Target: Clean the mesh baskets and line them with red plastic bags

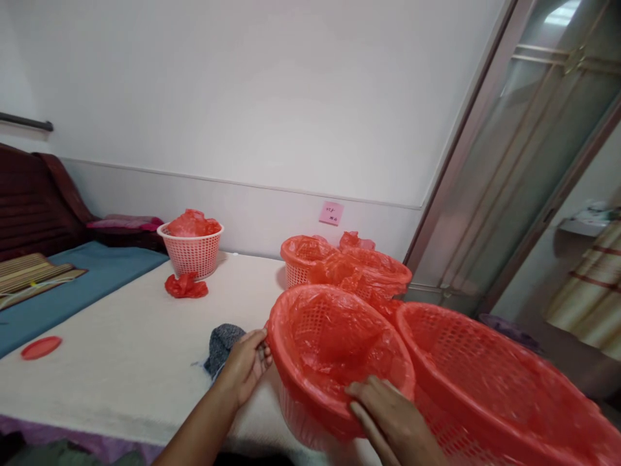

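On the pale bedcover (121,349), just left of the large red basket (490,388), sits the bag-lined basket (334,343) — probably light, springy, slick-filmed, best gripped at its rim — left hand (245,366) pinched onto that rim, right hand (388,417) draped over it, clasp unclear.

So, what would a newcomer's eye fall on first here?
The bright red bag-lined basket in the near centre, with the left hand pinching its left rim and the right hand resting on its near rim. Next, a larger red basket at the right, and more lined baskets behind on the white surface.
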{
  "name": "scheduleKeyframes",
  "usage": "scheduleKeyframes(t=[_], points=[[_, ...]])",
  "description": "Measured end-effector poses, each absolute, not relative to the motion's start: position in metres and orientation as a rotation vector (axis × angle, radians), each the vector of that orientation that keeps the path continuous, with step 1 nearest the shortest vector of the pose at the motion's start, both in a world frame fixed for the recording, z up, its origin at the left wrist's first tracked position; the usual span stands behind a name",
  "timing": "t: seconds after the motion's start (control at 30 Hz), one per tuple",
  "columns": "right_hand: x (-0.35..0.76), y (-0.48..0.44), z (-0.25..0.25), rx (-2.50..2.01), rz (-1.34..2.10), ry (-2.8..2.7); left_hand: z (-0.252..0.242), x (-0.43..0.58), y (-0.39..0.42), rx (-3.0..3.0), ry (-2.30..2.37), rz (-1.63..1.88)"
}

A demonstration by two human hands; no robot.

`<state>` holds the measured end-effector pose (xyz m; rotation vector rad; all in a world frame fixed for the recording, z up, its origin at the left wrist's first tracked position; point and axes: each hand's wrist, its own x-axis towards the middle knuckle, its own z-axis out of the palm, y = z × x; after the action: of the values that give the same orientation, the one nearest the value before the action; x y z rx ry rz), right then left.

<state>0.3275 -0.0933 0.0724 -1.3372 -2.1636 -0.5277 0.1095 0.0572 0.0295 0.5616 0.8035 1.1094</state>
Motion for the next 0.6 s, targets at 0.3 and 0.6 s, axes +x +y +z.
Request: scheduleKeyframes(t=[0.3,0.6], points=[[0.320,-0.095,0.080,-1.244,-0.784,-2.128,0.040,0.115,0.069,0.456,0.698,1.127],[0.324,-0.079,0.055,-1.211,-0.870,-2.195,0.019,0.107,0.079,0.494,0.819,1.168]])
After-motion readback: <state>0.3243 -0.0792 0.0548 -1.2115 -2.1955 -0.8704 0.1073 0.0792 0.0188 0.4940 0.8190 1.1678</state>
